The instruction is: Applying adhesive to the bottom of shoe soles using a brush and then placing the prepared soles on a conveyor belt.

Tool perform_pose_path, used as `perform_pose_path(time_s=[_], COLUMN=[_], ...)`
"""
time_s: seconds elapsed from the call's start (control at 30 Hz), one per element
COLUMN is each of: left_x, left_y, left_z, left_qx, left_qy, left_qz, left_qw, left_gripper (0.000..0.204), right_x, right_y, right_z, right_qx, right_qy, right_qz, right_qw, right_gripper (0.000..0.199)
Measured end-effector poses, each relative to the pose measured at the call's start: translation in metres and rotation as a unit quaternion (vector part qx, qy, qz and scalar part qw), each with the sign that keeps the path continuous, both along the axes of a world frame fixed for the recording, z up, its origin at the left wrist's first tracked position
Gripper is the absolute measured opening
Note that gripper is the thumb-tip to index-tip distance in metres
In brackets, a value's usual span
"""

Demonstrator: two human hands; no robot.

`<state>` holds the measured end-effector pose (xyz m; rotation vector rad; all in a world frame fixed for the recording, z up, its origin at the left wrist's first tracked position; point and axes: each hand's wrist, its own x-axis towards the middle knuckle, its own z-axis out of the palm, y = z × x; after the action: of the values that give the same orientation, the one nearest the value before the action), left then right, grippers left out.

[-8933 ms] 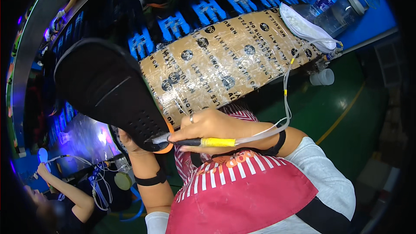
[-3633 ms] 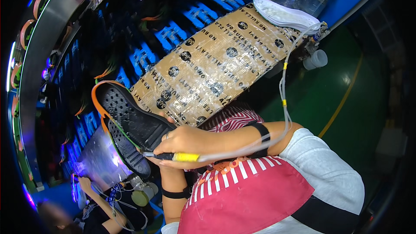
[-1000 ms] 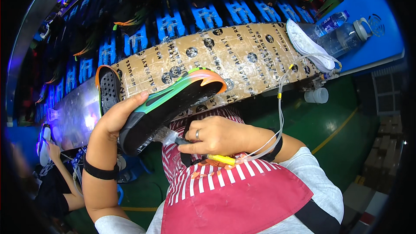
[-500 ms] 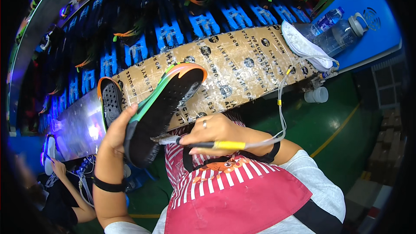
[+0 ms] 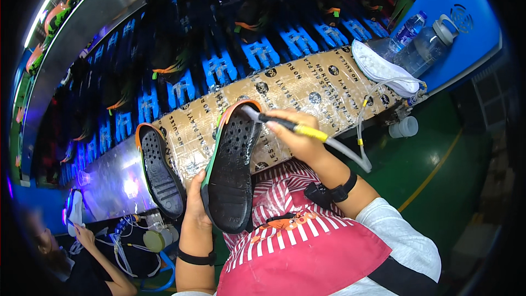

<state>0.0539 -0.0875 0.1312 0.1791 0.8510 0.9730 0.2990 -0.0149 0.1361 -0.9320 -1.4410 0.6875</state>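
Observation:
A shoe sole (image 5: 230,178) with a black, perforated inside and an orange-green rim is tilted up in front of me. My left hand (image 5: 196,200) grips it by its left edge near the lower end. My right hand (image 5: 296,134) is closed round a hose-fed brush (image 5: 279,121) with a black and yellow handle. The pale bristles touch the inside of the sole close to its orange upper end. A second, similar sole (image 5: 160,172) lies on the bench to the left, its inside facing up.
Printed brown cardboard (image 5: 307,90) under clear film covers the bench. Blue holders (image 5: 260,52) line the machine behind it. A white pad (image 5: 378,68), a bottle (image 5: 408,33) and a jug (image 5: 430,49) stand at the right. A white cup (image 5: 404,127) hangs below. Another person's hand (image 5: 84,237) works at far left.
The brush has moved from the sole's lower edge up to its orange end. My left hand has turned the sole so its inside faces me more. The view has shifted left.

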Motion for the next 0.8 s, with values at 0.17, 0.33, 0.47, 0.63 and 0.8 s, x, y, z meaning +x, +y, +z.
perform_pose_path(time_s=[0.17, 0.33, 0.47, 0.63, 0.8], left_x=[0.017, 0.004, 0.003, -0.005, -0.021], left_y=[0.005, 0.0, -0.023, -0.042, -0.047], left_z=[0.01, -0.006, 0.018, 0.033, 0.122], left_qx=[0.046, 0.035, 0.069, 0.07, 0.262], left_qy=[-0.005, 0.025, 0.085, 0.428, 0.605], left_qz=[0.075, 0.174, 0.217, 0.082, 0.034], left_qw=[0.996, 0.984, 0.97, 0.897, 0.751], left_gripper=[0.059, 0.06, 0.058, 0.06, 0.047], right_x=[-0.022, -0.007, 0.006, 0.01, 0.014], right_y=[-0.018, -0.008, -0.003, 0.005, 0.01], right_z=[0.008, 0.007, 0.006, 0.002, 0.003], right_qx=[0.077, -0.023, -0.144, -0.159, -0.173], right_qy=[-0.089, 0.041, 0.13, 0.17, 0.195], right_qz=[0.171, 0.071, 0.043, 0.039, 0.045], right_qw=[0.978, 0.996, 0.98, 0.972, 0.964], right_gripper=[0.024, 0.025, 0.025, 0.024, 0.025])
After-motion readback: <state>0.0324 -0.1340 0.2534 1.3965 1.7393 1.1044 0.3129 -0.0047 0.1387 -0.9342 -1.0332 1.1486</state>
